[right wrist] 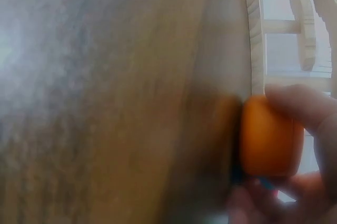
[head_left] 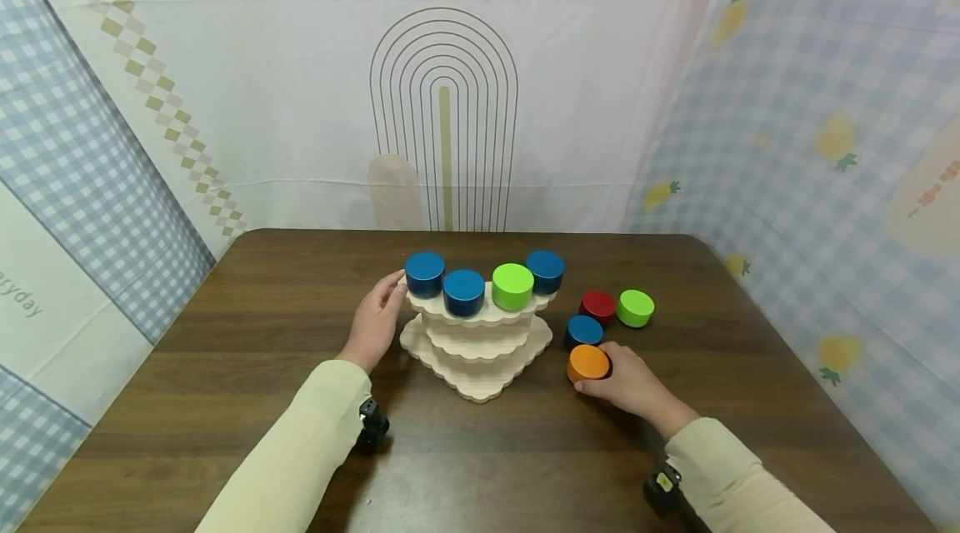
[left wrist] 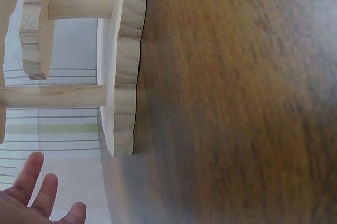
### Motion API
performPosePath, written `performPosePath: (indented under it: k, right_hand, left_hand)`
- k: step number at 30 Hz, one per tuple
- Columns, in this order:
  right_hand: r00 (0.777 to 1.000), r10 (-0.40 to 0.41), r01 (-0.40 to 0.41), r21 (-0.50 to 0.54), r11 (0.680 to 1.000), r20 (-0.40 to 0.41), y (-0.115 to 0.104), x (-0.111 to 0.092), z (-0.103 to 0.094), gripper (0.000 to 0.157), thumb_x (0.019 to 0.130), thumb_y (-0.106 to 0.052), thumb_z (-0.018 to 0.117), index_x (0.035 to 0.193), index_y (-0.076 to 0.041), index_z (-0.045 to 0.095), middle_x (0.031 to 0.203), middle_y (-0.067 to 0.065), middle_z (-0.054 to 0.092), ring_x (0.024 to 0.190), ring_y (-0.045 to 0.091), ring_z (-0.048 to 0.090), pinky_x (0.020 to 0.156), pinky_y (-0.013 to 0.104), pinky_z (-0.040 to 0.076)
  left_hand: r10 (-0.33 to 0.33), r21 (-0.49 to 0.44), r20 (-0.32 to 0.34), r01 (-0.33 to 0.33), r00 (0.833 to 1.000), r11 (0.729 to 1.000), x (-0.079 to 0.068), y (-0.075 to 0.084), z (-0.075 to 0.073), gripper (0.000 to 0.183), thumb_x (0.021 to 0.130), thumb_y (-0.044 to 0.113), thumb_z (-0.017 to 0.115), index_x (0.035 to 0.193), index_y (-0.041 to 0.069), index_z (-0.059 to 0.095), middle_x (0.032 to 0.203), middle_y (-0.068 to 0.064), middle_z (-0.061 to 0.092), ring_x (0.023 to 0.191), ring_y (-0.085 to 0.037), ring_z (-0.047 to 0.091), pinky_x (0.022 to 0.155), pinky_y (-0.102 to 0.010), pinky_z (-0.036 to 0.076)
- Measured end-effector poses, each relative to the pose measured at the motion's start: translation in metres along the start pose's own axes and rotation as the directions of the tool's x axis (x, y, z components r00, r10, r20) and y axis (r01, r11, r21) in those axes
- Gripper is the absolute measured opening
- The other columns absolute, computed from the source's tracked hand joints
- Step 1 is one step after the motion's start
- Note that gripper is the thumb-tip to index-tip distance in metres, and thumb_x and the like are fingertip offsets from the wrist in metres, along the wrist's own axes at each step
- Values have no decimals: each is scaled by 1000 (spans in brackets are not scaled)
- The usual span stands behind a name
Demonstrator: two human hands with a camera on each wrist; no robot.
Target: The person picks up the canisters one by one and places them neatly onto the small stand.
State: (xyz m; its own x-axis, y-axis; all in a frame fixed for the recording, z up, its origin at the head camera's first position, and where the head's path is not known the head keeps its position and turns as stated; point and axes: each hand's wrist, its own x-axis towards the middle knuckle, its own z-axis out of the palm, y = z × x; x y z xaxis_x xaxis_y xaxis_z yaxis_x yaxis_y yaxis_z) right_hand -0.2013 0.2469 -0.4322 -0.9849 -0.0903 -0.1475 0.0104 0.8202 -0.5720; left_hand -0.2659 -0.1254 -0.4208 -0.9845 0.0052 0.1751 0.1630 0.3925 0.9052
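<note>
A pale wooden tiered stand [head_left: 480,339] with scalloped edges stands mid-table. On its top tier sit a left blue round block [head_left: 425,275], a front blue round block [head_left: 463,293], a green round block [head_left: 513,287] and a back-right blue round block [head_left: 545,271]. My left hand [head_left: 373,319] is at the top tier's left edge, its visible fingers [left wrist: 45,195] loosely extended in the left wrist view. To the right of the stand, my right hand [head_left: 633,381] pinches an orange round block [right wrist: 271,137] between thumb and fingers. Whether that block touches the table is unclear.
Close behind the orange block is a loose blue round block [head_left: 584,331]. Beyond it lie a red round block [head_left: 597,307] and another green round block [head_left: 635,308]. The dark wooden table [head_left: 480,466] meets a patterned cloth backdrop [head_left: 570,100] at its far edge.
</note>
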Motion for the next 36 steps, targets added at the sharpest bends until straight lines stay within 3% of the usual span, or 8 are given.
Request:
performPosePath:
  k: [14,36]
  right_hand:
    - [999,-5,7,43,999,-41,-6,-6,-1,71,77,-28,79,128,8,46,113,20,50,95,28,51,89,50,48]
    - [980,-124,136,68,988,-153,-43,2,0,65,80,-29,77,127,4,48,116,17,48,99,28,50,92,50,47]
  left_hand:
    - [-4,5,11,4,1000,1000,0,0,0,47,105,34,40,145,11,42,140,-20,49,128,-34,47,107,-53,35]
    - [-8,7,7,8,1000,1000,-1,-1,0,47,105,35,39,146,12,42,141,-20,48,129,-35,46,107,-53,34]
